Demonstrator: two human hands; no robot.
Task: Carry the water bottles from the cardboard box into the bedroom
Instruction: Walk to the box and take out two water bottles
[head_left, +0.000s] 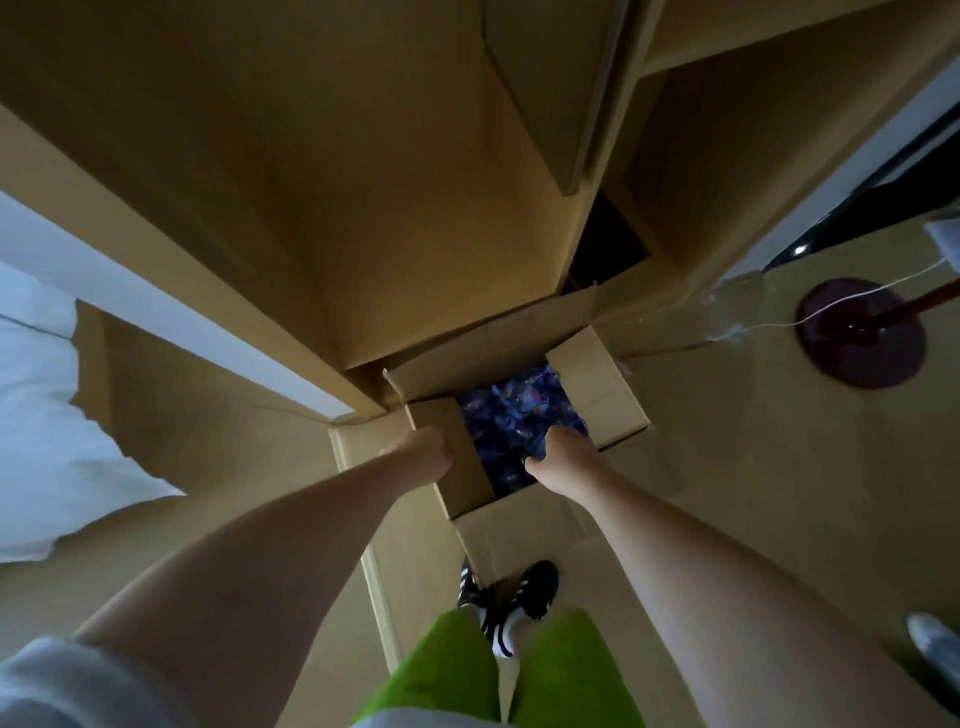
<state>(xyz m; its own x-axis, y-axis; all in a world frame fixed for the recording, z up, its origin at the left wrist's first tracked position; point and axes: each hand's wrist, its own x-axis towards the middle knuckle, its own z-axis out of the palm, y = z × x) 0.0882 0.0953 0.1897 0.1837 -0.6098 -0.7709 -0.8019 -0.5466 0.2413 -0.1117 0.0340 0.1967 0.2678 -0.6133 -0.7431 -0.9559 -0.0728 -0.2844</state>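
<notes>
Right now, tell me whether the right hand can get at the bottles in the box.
Probably yes. The cardboard box has its flaps folded open, and the right hand is already down in the opening over the water bottles. Nothing lies between them. The left hand rests on the near-left flap.

The person wears a short-sleeved top in pale grey; its left sleeve (78, 680) ends at the upper arm, and both forearms are bare. The left hand (418, 451) and right hand (563, 457) carry no gloves, rings or watch. The legs are covered by bright green trousers (498, 675). The footwear consists of dark shoes (511, 592) with white stripes, worn over white socks (504, 636).
</notes>
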